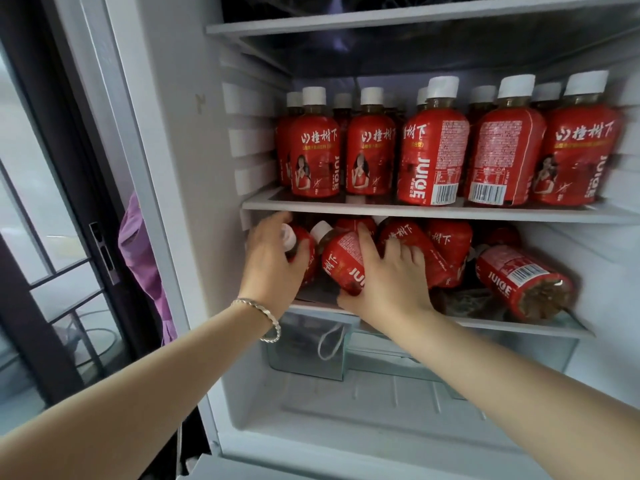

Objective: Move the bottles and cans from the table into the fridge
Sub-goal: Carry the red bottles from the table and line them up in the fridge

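Observation:
The open fridge [194, 168] fills the view. Its middle shelf [381, 210] carries several upright red juice bottles with white caps [433, 147]. On the lower shelf [502, 323] several more red bottles lie on their sides [523, 278]. My left hand [273, 261] curls round a tilted bottle [306, 247] at the far left of that shelf, near its white cap. My right hand [388, 278] grips the neighbouring tilted bottle [343, 261] from the right and below, thumb under its base.
A clear crisper drawer [311, 355] with a white cord loop sits under the lower shelf. The fridge floor lies below. A dark window frame [69, 202] and a purple cloth [142, 258] stand left of the fridge wall. A top shelf [381, 19] holds dark items.

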`<action>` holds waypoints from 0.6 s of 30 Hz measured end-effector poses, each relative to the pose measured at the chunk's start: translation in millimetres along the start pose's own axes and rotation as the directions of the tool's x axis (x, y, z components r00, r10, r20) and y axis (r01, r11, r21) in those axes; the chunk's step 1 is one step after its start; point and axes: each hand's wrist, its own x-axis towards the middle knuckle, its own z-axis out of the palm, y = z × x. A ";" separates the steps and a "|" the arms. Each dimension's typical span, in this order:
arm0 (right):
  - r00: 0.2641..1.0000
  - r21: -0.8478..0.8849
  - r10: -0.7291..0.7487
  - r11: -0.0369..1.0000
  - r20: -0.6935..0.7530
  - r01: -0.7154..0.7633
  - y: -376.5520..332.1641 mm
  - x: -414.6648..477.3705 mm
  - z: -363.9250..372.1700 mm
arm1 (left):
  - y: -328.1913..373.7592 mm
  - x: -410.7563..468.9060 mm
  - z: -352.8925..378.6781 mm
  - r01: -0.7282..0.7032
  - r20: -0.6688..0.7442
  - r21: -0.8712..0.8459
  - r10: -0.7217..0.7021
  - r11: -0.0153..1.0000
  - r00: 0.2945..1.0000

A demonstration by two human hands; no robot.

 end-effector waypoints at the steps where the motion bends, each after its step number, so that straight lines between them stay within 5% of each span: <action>1: 1.000 0.003 0.006 1.000 -0.010 -0.006 -3.9 1.4 2.7 | -3.8 -2.8 1.8 0.096 -0.017 -0.098 -0.098 0.991 0.995; 5: 0.991 0.099 -0.012 0.995 -0.132 0.025 -12.4 3.2 20.4 | -7.4 -2.7 13.4 0.287 0.000 -0.259 -0.297 0.922 0.955; 9: 0.990 0.182 0.050 0.983 -0.130 -0.026 -24.9 12.1 33.9 | 2.6 15.5 21.7 0.238 -0.068 -0.172 -0.253 0.956 0.965; 13: 0.995 0.153 0.052 0.987 -0.088 -0.039 -30.9 18.8 40.3 | -2.8 5.6 24.0 0.070 0.170 0.204 -0.105 0.976 0.980; 18: 0.995 0.133 0.058 0.990 -0.078 -0.047 -29.8 7.7 37.7 | -18.0 -4.8 20.0 -0.112 0.298 0.411 -0.017 0.905 0.955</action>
